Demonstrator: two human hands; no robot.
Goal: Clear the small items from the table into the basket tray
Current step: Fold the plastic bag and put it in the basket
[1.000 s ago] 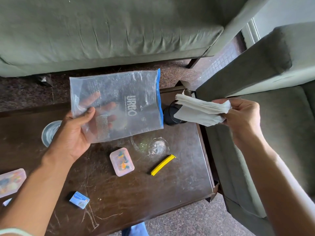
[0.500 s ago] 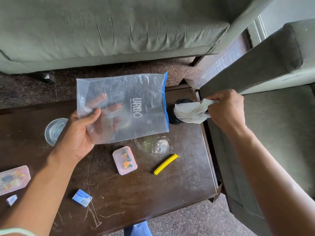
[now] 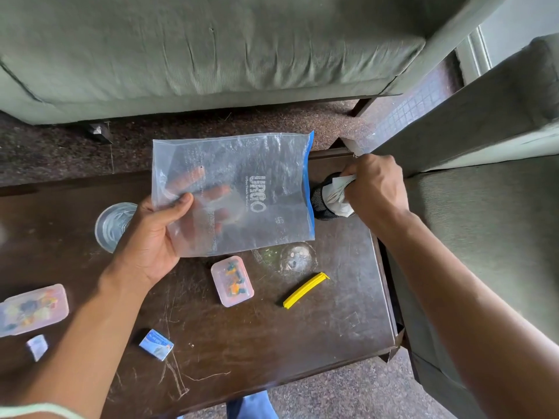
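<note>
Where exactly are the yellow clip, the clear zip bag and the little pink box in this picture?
yellow clip (image 3: 305,290): head view, middle of its length, lying on the table.
clear zip bag (image 3: 242,189): head view, flat face beside the printed lettering.
little pink box (image 3: 232,280): head view, centre of its see-through lid.

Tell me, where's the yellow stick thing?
The yellow clip lies flat on the dark table, toward its right side, just right of the small pink box.
</note>
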